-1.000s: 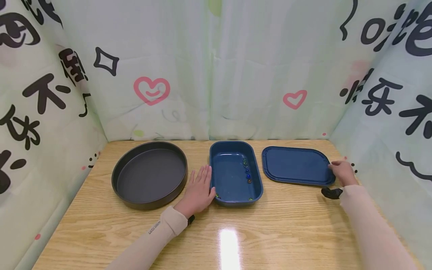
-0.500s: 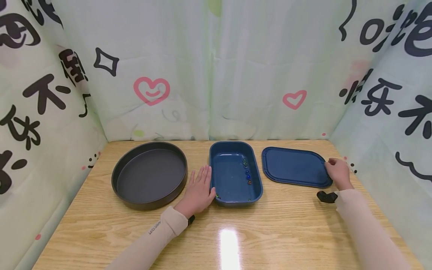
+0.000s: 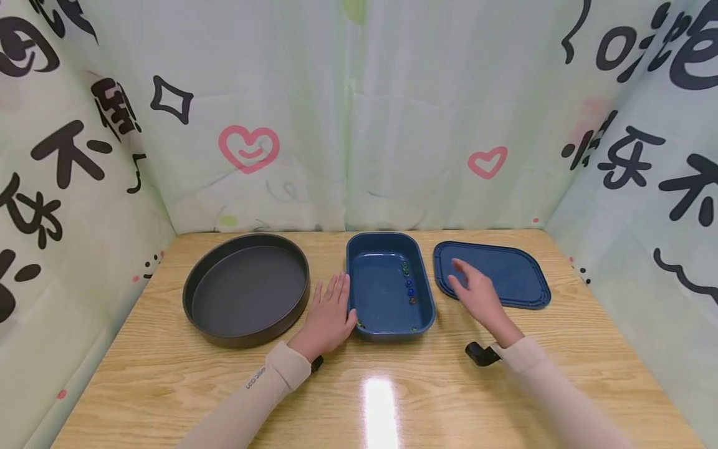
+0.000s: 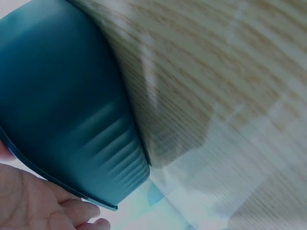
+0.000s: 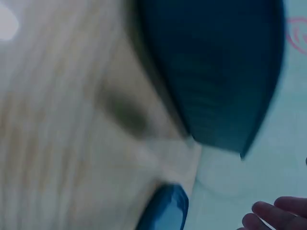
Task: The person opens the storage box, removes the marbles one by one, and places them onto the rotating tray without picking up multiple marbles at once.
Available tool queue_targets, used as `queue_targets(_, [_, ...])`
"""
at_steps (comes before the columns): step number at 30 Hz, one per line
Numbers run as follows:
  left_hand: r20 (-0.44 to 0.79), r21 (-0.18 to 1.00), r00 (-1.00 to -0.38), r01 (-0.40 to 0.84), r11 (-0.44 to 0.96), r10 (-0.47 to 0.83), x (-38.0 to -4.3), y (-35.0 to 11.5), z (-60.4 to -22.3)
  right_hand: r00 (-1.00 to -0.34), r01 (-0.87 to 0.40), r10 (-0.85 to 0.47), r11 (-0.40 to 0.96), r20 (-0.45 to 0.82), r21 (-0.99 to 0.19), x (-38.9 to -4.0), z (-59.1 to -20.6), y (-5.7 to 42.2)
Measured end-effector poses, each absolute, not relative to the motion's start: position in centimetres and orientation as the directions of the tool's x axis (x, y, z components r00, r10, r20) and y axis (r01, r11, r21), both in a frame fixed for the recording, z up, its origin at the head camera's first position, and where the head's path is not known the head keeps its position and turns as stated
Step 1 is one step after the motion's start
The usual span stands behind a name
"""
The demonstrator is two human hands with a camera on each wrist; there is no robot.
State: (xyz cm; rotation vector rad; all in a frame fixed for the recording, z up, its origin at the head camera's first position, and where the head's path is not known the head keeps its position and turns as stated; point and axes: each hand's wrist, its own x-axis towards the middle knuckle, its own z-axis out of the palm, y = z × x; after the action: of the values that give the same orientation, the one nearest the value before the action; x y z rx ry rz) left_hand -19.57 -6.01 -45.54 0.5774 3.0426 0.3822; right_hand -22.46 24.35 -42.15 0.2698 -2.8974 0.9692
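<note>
A deep blue rectangular container [image 3: 373, 287] stands mid-table, with several small marbles [image 3: 411, 292], green, blue and brownish, in a line along its right side and a few near its front corners. My left hand [image 3: 327, 315] rests with straight fingers along the container's left side; the left wrist view shows that hand [image 4: 36, 203] by the rim of the container [image 4: 62, 91]. Over the left part of the flat blue lid [image 3: 516, 274] hovers my right hand [image 3: 479, 296], fingers loosely spread and holding nothing. The right wrist view is blurred, with the container [image 5: 216, 72] beyond the hand [image 5: 280, 215].
A round dark grey pan [image 3: 244, 293] stands to the left of the left hand. The wooden table [image 3: 449, 399] is bounded at the back and sides by printed curtains [image 3: 404, 125]. A black wrist camera mount [image 3: 482, 354] hangs under the right sleeve.
My right hand has let go of the lid's right end and moved left over the lid towards the container. The lid shifted slightly left first. My left hand stays in place.
</note>
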Motion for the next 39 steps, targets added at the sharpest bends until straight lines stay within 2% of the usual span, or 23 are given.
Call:
queue_targets(5, [0.021, 0.245, -0.932, 0.357, 0.902, 0.363, -19.7, -6.1, -45.6, -0.962, -0.271, -0.235, 0.845, 0.136, -0.461, -22.2, -43.5, 21.4])
queue_targets(12, [0.019, 0.245, -0.931, 0.359, 0.901, 0.365, -19.6, -6.2, -45.3, -0.938, -0.345, -0.308, 0.876, 0.16, -0.336, -22.4, -44.9, 20.4])
queue_targets(18, [0.008, 0.237, -0.923, 0.376, 0.896, 0.385, -19.7, -6.3, -45.0, -0.938, -0.347, -0.316, 0.88, 0.145, -0.325, -22.4, -45.2, 20.4])
queue_targets(25, [-0.068, 0.09, -0.895, 0.434, 0.896, 0.441, -21.0, -6.4, -43.3, -0.936, -0.352, -0.323, 0.881, 0.142, -0.317, -22.6, -45.2, 20.4])
queue_targets(29, [-0.099, 0.068, -0.871, 0.477, 0.876, 0.481, -22.2, -6.1, -41.6, -0.938, -0.347, -0.32, 0.881, 0.135, -0.322, -22.7, -45.2, 20.3])
queue_targets(34, [-0.071, 0.156, -0.85, 0.508, 0.847, 0.522, -23.5, -5.7, -39.6, -0.938, -0.347, -0.32, 0.877, 0.134, -0.333, -22.6, -45.2, 20.2])
queue_targets(36, [-0.04, 0.258, -0.855, 0.492, 0.832, 0.517, -24.1, -5.4, -38.9, -0.937, -0.348, -0.321, 0.876, 0.135, -0.334, -22.6, -45.2, 20.2])
queue_targets(39, [0.001, 0.472, -0.876, 0.425, 0.773, 0.481, -25.1, -4.8, -38.1, -0.936, -0.351, -0.321, 0.877, 0.142, -0.33, -22.5, -45.2, 20.3])
